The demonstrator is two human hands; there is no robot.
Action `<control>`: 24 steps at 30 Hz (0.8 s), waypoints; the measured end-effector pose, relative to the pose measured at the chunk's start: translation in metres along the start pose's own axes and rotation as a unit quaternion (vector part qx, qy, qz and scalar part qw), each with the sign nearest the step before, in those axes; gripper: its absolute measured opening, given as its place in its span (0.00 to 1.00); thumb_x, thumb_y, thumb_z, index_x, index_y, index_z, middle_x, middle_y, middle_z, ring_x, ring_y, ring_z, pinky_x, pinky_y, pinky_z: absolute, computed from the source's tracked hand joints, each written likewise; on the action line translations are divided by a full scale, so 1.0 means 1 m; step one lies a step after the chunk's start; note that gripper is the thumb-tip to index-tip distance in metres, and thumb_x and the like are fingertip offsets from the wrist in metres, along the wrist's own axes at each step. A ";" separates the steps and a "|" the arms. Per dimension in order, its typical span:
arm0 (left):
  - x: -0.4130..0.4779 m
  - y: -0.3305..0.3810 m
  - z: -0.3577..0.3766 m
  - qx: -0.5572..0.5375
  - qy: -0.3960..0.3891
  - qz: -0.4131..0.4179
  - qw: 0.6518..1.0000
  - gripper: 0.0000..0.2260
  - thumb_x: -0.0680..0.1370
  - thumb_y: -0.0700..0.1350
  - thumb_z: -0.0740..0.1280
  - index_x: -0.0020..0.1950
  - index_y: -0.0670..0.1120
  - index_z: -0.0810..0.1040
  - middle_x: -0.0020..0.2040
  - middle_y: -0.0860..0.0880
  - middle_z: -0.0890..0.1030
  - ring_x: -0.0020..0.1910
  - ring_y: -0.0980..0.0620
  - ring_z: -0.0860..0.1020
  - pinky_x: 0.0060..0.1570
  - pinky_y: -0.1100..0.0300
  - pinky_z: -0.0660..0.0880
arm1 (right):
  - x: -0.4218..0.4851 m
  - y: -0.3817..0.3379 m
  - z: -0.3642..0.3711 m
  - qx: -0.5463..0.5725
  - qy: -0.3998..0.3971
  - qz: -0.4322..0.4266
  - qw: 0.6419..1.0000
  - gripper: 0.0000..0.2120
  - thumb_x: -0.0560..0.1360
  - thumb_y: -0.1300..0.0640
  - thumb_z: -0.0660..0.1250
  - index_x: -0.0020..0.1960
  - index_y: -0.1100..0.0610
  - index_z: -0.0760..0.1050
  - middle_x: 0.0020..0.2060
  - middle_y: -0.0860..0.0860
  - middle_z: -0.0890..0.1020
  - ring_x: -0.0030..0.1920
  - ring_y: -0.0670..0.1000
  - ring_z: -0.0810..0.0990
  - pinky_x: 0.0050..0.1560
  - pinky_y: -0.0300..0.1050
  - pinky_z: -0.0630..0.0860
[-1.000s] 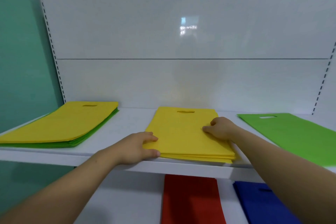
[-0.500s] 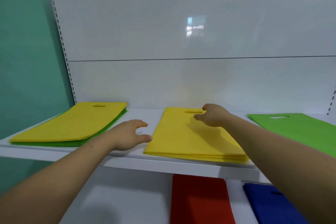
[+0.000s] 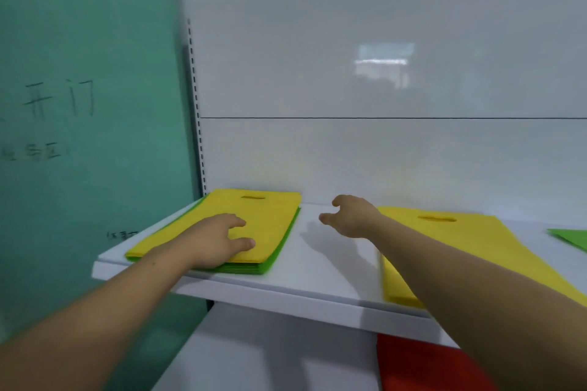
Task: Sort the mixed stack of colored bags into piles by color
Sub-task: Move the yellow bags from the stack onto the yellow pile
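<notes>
Lying at the shelf's (image 3: pixel 317 278) left end under the flat, relaxed left hand (image 3: pixel 216 241), with the right hand (image 3: pixel 352 216) hovering loose-fingered just beside, the mixed stack's (image 3: pixel 247 267) top yellow bag (image 3: pixel 270 216) looks light and floppy, best pinched at an edge.

White shelf (image 3: pixel 330 279) beside teal wall (image 3: pixel 95 25)

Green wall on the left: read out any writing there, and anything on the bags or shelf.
"开门": handwritten on the green wall.
Below it, a smaller line: too blurred to read.
Near the mixed stack, a scribble: too blurred to read.
On the mixed stack, yellow pile and shelf: none.
</notes>
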State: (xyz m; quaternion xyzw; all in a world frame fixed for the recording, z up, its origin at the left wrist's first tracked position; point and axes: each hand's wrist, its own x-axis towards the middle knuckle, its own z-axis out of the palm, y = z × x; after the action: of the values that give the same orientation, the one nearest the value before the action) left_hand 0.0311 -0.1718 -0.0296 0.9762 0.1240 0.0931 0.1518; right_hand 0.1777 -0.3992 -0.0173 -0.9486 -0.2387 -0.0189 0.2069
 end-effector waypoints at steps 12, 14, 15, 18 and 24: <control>0.015 -0.155 -0.018 -0.079 0.039 -0.060 0.994 0.25 0.76 0.59 0.64 0.71 0.51 0.69 0.71 0.49 0.70 0.66 0.47 0.71 0.63 0.54 0.68 | 0.050 -0.116 0.090 0.026 0.034 0.117 0.992 0.33 0.76 0.37 0.60 0.70 0.59 0.63 0.66 0.60 0.68 0.65 0.60 0.70 0.61 0.52 0.70; 0.017 -0.161 -0.012 -0.113 0.031 -0.043 0.992 0.25 0.76 0.59 0.64 0.71 0.52 0.69 0.72 0.50 0.67 0.68 0.48 0.68 0.65 0.53 0.65 | 0.055 -0.118 0.092 0.047 0.040 0.151 0.987 0.35 0.74 0.37 0.63 0.71 0.59 0.62 0.66 0.60 0.66 0.64 0.61 0.70 0.62 0.52 0.69; 0.018 -0.163 -0.009 -0.119 0.034 -0.034 0.992 0.25 0.76 0.60 0.63 0.71 0.53 0.69 0.73 0.51 0.66 0.69 0.49 0.67 0.66 0.53 0.64 | 0.056 -0.117 0.093 0.058 0.040 0.162 0.984 0.35 0.74 0.37 0.65 0.70 0.59 0.62 0.66 0.60 0.66 0.64 0.60 0.70 0.61 0.52 0.69; 0.019 -0.166 -0.002 -0.081 0.060 -0.022 0.995 0.24 0.76 0.63 0.60 0.71 0.57 0.67 0.75 0.56 0.61 0.71 0.50 0.64 0.67 0.53 0.62 | 0.058 -0.111 0.095 0.103 0.059 0.174 0.978 0.35 0.72 0.39 0.69 0.70 0.57 0.64 0.66 0.59 0.68 0.64 0.59 0.71 0.61 0.49 0.70; 0.020 -0.167 0.001 -0.060 0.066 -0.009 0.996 0.25 0.78 0.63 0.57 0.73 0.58 0.64 0.76 0.59 0.58 0.73 0.53 0.61 0.69 0.53 0.58 | 0.053 -0.108 0.104 0.078 0.168 0.099 0.978 0.19 0.75 0.57 0.65 0.66 0.54 0.70 0.63 0.57 0.74 0.62 0.58 0.73 0.57 0.45 0.69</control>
State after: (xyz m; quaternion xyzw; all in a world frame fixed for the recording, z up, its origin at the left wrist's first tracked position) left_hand 0.0152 -0.0126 -0.0813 0.9559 0.1366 0.1632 0.2022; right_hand 0.1687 -0.2476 -0.0639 -0.9317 -0.1063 -0.1393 0.3182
